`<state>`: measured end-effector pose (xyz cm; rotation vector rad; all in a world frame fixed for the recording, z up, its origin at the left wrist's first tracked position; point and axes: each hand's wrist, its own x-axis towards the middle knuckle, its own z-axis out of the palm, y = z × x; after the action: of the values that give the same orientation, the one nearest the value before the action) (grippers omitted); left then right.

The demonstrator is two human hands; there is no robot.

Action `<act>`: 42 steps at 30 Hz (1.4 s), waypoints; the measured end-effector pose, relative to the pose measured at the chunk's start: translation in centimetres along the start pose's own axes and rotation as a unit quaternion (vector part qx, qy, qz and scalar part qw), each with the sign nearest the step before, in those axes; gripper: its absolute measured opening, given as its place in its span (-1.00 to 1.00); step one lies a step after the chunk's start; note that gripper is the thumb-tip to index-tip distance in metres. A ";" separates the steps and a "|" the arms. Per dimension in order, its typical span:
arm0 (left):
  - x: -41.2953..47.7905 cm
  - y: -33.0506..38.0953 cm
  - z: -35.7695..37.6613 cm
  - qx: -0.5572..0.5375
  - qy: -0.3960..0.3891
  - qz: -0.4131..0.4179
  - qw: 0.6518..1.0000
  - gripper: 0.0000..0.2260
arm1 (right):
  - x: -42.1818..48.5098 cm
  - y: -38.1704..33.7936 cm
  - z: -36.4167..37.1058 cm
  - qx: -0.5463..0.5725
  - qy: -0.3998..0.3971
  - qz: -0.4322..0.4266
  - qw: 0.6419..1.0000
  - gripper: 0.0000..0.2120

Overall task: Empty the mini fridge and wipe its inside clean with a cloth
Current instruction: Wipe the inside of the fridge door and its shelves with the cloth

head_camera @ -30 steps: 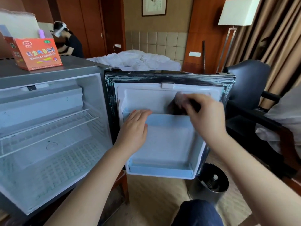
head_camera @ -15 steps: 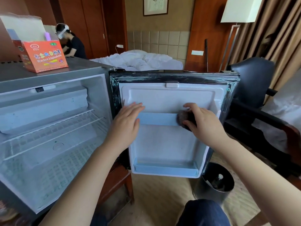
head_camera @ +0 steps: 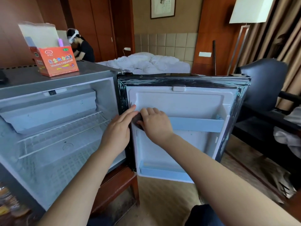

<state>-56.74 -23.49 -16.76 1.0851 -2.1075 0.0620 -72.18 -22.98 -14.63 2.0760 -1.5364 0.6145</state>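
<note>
The mini fridge (head_camera: pixel 53 82) stands open with nothing on its wire shelf (head_camera: pixel 65 132). Its door (head_camera: pixel 184 101) swings out to the right, white inside with a pale blue upper rail (head_camera: pixel 197 124) and a lower bin (head_camera: pixel 162 172). My right hand (head_camera: pixel 156 124) grips a dark cloth (head_camera: pixel 136 121) and presses it against the left end of the upper rail. My left hand (head_camera: pixel 118 129) lies flat with straight fingers on the door's black left edge, right beside the cloth.
An orange open box (head_camera: pixel 57 62) sits on the fridge top. A dark armchair (head_camera: pixel 263 85) stands right of the door, with a floor lamp (head_camera: pixel 241 46) behind it. A bed (head_camera: pixel 146 64) and another person (head_camera: pixel 79 46) are at the back.
My right hand has slid the cloth leftwards along the upper door rail, from its right part to its left end. My left hand shifted slightly left onto the door's edge.
</note>
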 end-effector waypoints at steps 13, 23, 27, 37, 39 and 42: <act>-0.6 0.9 2.2 -0.036 0.019 -0.033 0.999 -0.52 | -8.3 11.9 -3.0 -0.059 0.055 0.057 0.995 -0.68; -0.7 0.5 2.5 -0.057 0.022 -0.013 0.998 -0.51 | -2.1 2.1 0.9 -0.041 0.074 0.060 0.995 -0.67; -0.6 0.8 1.6 -0.067 -0.010 -0.031 0.997 -0.51 | -0.6 0.2 1.8 -0.004 0.082 0.033 0.996 -0.73; -7.5 -0.1 2.0 -0.121 -0.073 -0.167 0.976 -0.57 | -9.9 2.6 1.5 0.265 0.160 0.009 0.951 -0.72; -8.5 0.2 2.6 -0.115 -0.091 -0.207 0.967 -0.63 | -11.4 2.4 2.5 0.271 0.135 0.018 0.953 -0.77; -9.5 0.5 2.9 -0.120 -0.094 -0.221 0.963 -0.67 | -12.8 1.9 3.6 0.285 0.061 0.054 0.955 -0.80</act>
<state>-55.47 -17.75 -24.78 1.4239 -1.9194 -0.5160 -77.14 -16.17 -25.08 2.3014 -1.5315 1.3326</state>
